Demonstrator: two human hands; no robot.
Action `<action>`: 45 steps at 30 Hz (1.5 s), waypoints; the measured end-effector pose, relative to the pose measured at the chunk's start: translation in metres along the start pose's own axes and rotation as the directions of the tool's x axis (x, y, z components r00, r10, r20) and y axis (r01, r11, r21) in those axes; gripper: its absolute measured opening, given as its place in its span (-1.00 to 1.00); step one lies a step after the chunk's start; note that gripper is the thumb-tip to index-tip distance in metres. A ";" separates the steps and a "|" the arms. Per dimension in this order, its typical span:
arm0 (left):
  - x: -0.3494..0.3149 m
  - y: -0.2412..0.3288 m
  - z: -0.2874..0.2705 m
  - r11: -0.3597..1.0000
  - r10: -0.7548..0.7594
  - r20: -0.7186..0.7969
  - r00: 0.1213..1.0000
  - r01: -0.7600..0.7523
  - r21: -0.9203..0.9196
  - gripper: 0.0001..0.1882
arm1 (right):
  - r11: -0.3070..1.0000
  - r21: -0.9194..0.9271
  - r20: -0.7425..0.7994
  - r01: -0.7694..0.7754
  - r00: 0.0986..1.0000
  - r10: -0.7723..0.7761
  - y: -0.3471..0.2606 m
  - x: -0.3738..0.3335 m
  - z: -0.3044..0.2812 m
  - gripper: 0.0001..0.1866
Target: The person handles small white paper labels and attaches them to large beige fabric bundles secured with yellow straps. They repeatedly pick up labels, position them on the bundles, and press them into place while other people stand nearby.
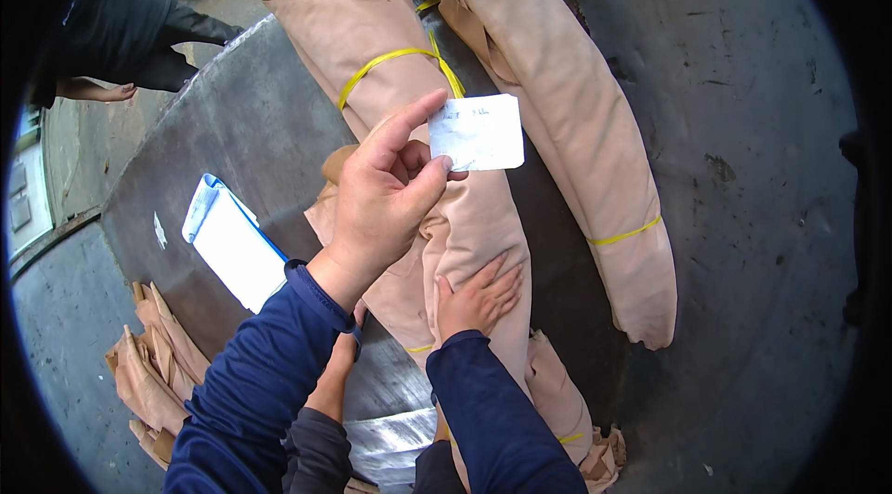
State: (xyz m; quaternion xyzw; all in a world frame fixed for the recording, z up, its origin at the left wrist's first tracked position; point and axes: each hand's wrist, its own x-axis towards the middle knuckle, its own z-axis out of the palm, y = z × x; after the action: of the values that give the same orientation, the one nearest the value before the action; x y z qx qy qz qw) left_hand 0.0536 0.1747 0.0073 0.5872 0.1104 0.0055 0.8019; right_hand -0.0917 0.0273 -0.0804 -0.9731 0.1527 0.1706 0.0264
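Observation:
Pinched between the thumb and fingers of my left hand [390, 192] is a small white paper slip [477, 143] with handwriting on it. It is held above a long pinkish-tan roll [381, 20] of leather-like sheet, bound with a yellow tie [390, 59]. My right hand [479, 297] rests flat on the creased part of the roll, fingers spread, below the slip. To its right lies a second roll [567, 94] of the same material, tied near both ends with yellow.
A white paper pad with blue edges [237, 248] lies left on the dark metal surface [204, 131]. Loose tan sheets [153, 368] are at lower left. Another person's hand [342, 355] reaches beneath my left forearm. A person in dark clothes [111, 34] is at upper left.

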 end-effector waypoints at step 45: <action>-0.034 -0.011 -0.012 0.996 -0.060 -0.039 0.997 0.057 -0.070 -0.50 | 1.000 0.008 -0.025 0.005 1.000 -0.005 0.003 -0.002 0.009 0.20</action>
State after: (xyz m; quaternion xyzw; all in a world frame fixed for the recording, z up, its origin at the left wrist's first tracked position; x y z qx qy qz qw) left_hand 0.0168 0.1778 -0.0002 0.5554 0.1436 -0.0020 0.8191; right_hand -0.0972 0.0255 -0.0887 -0.9754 0.1511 0.1579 0.0289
